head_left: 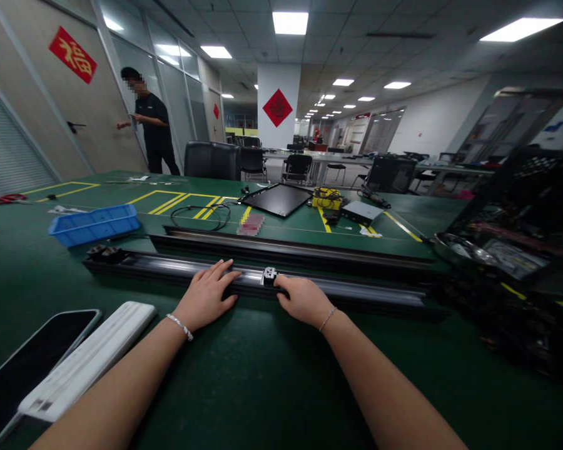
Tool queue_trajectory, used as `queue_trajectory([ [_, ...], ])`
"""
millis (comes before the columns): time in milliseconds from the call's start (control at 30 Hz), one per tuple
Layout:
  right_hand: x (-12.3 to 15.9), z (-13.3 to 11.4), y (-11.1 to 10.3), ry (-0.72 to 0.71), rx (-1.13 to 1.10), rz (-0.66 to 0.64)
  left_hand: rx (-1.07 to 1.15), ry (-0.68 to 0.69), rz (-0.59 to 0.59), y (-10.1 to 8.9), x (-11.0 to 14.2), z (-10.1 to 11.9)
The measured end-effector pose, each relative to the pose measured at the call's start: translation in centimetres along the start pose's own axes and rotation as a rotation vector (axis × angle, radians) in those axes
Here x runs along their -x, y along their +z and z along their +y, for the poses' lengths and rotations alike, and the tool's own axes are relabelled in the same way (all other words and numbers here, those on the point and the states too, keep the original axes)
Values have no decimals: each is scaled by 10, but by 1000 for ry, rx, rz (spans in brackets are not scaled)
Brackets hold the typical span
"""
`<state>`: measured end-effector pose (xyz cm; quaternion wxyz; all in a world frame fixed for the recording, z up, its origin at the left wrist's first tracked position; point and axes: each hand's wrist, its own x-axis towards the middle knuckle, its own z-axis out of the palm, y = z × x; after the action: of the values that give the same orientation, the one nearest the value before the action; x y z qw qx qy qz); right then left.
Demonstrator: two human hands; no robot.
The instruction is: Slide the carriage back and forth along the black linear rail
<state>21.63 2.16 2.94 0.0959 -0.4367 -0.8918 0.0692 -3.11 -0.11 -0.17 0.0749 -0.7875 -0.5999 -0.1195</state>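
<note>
Running left to right, right end slightly nearer, the near black rail (157, 264) is being touched by the left hand (206, 297), fingers slightly spread. Small metal block (269, 275) on it is being touched by the right hand (306, 301), fingers curled; pinch can't be told. Rail is being supported by green table (244, 387); pillar (279, 75) and standing person (152, 122) are being seen beyond.

Can read one character, "福", in gold on the red diamond sign (72, 55) on the door (70, 103) at left (tilted, yet clear). Cannot decipher the dark design on the red diamond (278, 107) on the pillar (279, 76), nor the blurred print on the white slab (91, 359).
</note>
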Motion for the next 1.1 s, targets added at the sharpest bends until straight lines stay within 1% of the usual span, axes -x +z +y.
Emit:
queue_trajectory([
  [167, 2, 5, -6, -8, 19, -28, 11, -3, -9, -1, 0, 0],
  [400, 4, 7, -16, -14, 107, -76, 6, -4, -10, -2, 0, 1],
  [633, 3, 12, -11, -33, 29, -43, -8, 1, -11, 0, 0, 0],
  [800, 2, 17, -7, -21, -56, -39, -7, 4, -3, -2, 0, 2],
  [933, 1, 19, -4, -5, -64, -25, -6, 3, -5, -1, 0, 1],
  [1100, 2, 19, -6, -27, -50, -25, -1, 7, -2, 1, 1, -1],
])
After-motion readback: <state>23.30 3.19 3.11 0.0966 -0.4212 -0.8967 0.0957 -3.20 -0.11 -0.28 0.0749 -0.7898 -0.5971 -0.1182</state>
